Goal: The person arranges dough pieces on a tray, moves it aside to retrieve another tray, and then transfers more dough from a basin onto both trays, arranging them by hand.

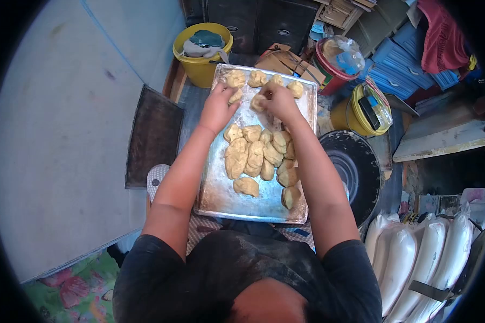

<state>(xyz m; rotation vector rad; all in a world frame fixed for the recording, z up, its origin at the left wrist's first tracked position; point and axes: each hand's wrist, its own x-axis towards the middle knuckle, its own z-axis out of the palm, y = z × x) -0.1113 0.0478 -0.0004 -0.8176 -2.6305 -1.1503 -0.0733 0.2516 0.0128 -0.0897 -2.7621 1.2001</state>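
A worn metal baking tray point(215, 185) lies in front of me with many pieces of yellowish dough on it. My left hand point(220, 106) is at the tray's upper left, its fingers curled round a small dough piece point(235, 96). To its right, my right hand point(281, 102) grips another dough piece point(258, 103); its palm side is hidden. Several rounded dough lumps point(257, 79) form a row along the far edge. Nearer me sits a packed cluster of dough pieces point(255, 154), partly covered by my right forearm. One lump point(246, 187) lies apart below the cluster.
A yellow bucket point(199, 70) with cloths stands beyond the tray's far left corner. On the right are a black tub point(374, 177), another yellow bucket point(347, 116) and a red bucket point(328, 72). Filled white sacks point(428, 258) stand at lower right. A pale wall point(64, 134) borders the left.
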